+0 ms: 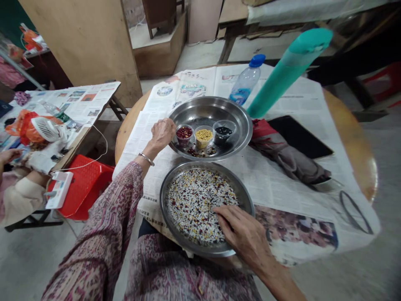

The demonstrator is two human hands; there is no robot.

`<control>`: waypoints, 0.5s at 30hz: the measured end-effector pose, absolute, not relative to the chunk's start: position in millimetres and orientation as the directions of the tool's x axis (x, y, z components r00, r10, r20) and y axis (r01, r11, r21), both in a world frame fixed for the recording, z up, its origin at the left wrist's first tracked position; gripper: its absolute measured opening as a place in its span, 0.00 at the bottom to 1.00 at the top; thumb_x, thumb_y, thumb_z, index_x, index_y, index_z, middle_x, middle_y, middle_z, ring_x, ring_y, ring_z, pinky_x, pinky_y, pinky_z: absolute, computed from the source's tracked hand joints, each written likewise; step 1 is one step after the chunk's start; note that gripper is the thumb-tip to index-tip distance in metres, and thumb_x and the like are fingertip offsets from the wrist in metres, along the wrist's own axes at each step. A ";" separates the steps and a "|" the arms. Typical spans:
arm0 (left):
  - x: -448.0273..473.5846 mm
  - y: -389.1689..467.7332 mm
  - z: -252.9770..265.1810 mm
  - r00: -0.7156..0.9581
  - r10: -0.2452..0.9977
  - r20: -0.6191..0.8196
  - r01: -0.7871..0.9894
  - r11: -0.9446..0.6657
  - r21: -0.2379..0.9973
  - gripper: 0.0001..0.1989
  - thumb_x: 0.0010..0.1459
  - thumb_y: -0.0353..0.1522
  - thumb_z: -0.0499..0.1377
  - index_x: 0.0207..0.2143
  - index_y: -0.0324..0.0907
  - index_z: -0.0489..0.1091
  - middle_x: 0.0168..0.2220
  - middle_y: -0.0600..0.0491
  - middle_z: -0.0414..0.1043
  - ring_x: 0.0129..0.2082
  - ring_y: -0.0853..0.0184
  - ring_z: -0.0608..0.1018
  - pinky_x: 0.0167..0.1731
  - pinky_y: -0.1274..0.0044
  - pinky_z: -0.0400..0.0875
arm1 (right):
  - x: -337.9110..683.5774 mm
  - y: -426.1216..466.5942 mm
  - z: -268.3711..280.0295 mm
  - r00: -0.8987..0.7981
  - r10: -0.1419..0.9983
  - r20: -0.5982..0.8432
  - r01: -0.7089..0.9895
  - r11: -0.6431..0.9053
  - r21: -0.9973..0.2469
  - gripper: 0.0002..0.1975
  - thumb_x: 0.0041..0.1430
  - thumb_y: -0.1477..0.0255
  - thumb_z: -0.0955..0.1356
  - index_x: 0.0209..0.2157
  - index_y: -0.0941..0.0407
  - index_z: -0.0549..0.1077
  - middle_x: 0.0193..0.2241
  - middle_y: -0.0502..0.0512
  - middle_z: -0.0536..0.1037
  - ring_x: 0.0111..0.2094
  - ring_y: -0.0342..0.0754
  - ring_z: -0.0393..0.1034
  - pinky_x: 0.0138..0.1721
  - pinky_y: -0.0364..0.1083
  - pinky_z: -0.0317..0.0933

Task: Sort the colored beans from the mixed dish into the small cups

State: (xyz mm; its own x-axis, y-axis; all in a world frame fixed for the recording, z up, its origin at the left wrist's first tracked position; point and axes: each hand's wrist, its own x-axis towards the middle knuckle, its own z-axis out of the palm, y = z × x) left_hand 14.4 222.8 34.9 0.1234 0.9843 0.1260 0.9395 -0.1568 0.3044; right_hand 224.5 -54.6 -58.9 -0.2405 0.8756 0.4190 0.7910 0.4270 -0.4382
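Observation:
My left hand is closed, its fingers curled at the left rim of the far steel basin. It is beside a clear cup of dark red beans; what the fingers hold, if anything, is hidden. Also inside that basin stand a cup of yellow beans and a cup of black beans, with some loose beans in front of them. Nearer to me, a second steel basin contains white grains mixed with red, yellow and black beans. Over its right side is my right hand, fingers together and fingertips at the grains.
Newspaper covers the round table. Behind and right stand a plastic bottle with a blue cap, a tall teal container, a folded umbrella and a dark tablet. Left, a person's hand shows near another table and a red stool.

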 end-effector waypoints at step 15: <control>5.0 218.1 30.1 0.142 0.938 0.316 0.889 -0.261 0.376 0.10 0.65 0.28 0.51 0.30 0.44 0.68 0.36 0.48 0.75 0.39 0.62 0.72 0.43 0.70 0.64 | 223.8 -54.3 -58.8 -0.238 0.870 0.432 0.802 0.427 -0.417 0.09 0.65 0.76 0.63 0.41 0.55 0.75 0.38 0.53 0.82 0.40 0.48 0.77 0.46 0.48 0.67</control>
State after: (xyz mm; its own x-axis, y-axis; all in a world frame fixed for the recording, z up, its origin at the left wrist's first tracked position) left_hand 5.0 218.1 30.1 0.1419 0.9380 0.3163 0.8890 -0.2613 0.3759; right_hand 223.8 -54.3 -58.8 -0.2379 0.8699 0.4321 0.8022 0.4268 -0.4175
